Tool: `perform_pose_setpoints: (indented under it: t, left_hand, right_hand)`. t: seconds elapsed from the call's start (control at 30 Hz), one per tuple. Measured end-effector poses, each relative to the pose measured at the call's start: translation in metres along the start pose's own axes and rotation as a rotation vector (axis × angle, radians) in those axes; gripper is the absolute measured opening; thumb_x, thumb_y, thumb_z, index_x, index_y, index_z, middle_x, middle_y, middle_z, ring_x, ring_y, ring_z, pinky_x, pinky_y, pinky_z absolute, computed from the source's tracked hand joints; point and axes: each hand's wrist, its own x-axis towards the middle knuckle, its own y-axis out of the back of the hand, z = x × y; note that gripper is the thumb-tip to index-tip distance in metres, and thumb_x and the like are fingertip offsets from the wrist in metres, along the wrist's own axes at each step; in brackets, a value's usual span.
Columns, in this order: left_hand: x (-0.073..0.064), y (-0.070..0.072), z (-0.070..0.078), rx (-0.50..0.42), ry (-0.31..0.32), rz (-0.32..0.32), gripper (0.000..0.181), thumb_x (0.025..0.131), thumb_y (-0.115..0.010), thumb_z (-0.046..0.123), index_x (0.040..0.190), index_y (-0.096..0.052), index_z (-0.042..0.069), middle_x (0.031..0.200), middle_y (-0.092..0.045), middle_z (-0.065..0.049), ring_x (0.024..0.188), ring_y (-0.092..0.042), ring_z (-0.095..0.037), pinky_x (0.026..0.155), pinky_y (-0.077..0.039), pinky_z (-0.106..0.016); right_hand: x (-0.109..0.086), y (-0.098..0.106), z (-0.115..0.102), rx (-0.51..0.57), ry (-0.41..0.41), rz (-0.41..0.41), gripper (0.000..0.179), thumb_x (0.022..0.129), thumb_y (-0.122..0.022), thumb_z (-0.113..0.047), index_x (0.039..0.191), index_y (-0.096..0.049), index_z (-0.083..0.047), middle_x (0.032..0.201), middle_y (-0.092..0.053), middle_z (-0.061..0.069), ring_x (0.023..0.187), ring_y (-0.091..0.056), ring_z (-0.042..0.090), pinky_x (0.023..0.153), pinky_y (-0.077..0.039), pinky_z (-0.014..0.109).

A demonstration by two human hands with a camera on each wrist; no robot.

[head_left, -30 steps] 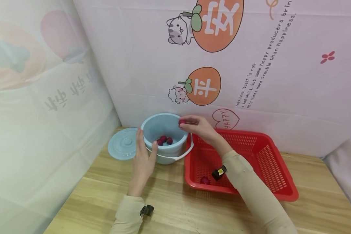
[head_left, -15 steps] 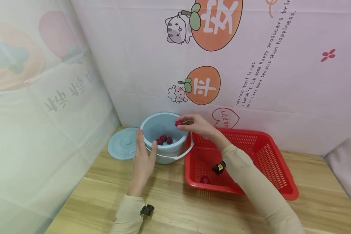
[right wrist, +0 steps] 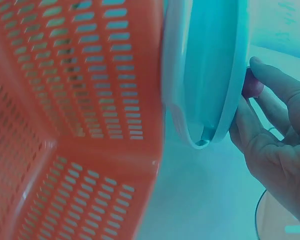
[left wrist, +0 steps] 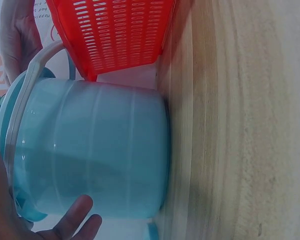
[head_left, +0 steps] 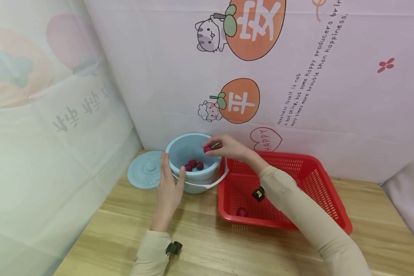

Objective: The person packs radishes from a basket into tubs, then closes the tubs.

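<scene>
My right hand point(head_left: 229, 147) pinches a dark red plum point(head_left: 207, 149) between thumb and fingers, over the right rim of the light blue bucket point(head_left: 194, 178). In the right wrist view the plum point(right wrist: 253, 84) shows just past the bucket's rim. Several more plums point(head_left: 192, 164) lie on the bucket floor. My left hand point(head_left: 169, 189) rests against the bucket's front left side, fingers straight and thumb apart. Fingertips of my left hand point(left wrist: 80, 215) show beside the bucket wall point(left wrist: 100, 150) in the left wrist view.
A red slotted basket point(head_left: 286, 222) stands right of the bucket, with one plum point(head_left: 242, 212) in its front left corner. Left of the bucket lies its light blue lid point(head_left: 145, 170). The white handle point(head_left: 208, 186) hangs down in front. A printed cloth point(head_left: 179, 76) rises behind.
My right hand has moved left and slightly down with the plum, from the bucket's right rim to over its opening. My left hand has stayed in place.
</scene>
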Motion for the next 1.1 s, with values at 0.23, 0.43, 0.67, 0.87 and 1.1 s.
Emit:
perform_pose_setpoints:
  t: [0.23,0.43,0.67,0.87,1.1]
  left_hand:
    - [0.0,0.003,0.0,-0.005,0.002,0.013,0.08,0.11,-0.045,0.056,0.171,-0.01,0.019,0.177,-0.007,0.007,0.14,-0.05,-0.043,0.098,-0.05,-0.068]
    - [0.001,0.004,0.0,-0.002,-0.01,0.002,0.08,0.11,-0.044,0.056,0.171,-0.009,0.017,0.178,-0.007,0.004,0.136,-0.054,-0.045,0.092,-0.053,-0.067]
    - [0.001,0.002,0.001,-0.001,-0.013,0.009,0.08,0.11,-0.044,0.056,0.171,-0.011,0.017,0.178,-0.01,0.0,0.134,-0.055,-0.045,0.089,-0.054,-0.067]
    - [0.001,0.001,0.0,-0.013,-0.007,0.002,0.079,0.11,-0.043,0.056,0.171,-0.01,0.018,0.177,-0.004,0.012,0.136,-0.054,-0.043,0.091,-0.054,-0.066]
    - [0.001,0.001,0.002,-0.018,-0.002,-0.007,0.08,0.11,-0.043,0.058,0.171,-0.009,0.019,0.177,-0.004,0.009,0.14,-0.051,-0.043,0.093,-0.053,-0.067]
  right_hand:
    - [0.011,-0.005,-0.007,-0.107,0.04,-0.022,0.03,0.095,-0.08,-0.013,0.125,-0.077,-0.007,0.118,-0.076,0.007,0.111,-0.072,0.025,0.095,-0.059,0.036]
    - [0.013,-0.007,-0.012,-0.164,0.028,-0.029,0.031,0.094,-0.082,-0.01,0.125,-0.077,-0.005,0.116,-0.076,0.009,0.107,-0.073,0.026,0.092,-0.06,0.037]
    - [0.014,-0.006,-0.016,-0.203,-0.001,-0.064,0.032,0.093,-0.082,-0.014,0.124,-0.078,-0.006,0.117,-0.076,0.009,0.108,-0.073,0.027,0.093,-0.06,0.037]
    - [0.014,-0.006,-0.015,-0.21,-0.004,-0.063,0.032,0.093,-0.083,-0.014,0.124,-0.078,-0.007,0.117,-0.076,0.009,0.109,-0.073,0.027,0.093,-0.06,0.037]
    - [0.015,-0.01,-0.019,-0.204,0.006,-0.07,0.038,0.093,-0.084,-0.015,0.128,-0.075,-0.005,0.126,-0.074,0.011,0.118,-0.071,0.033,0.096,-0.059,0.04]
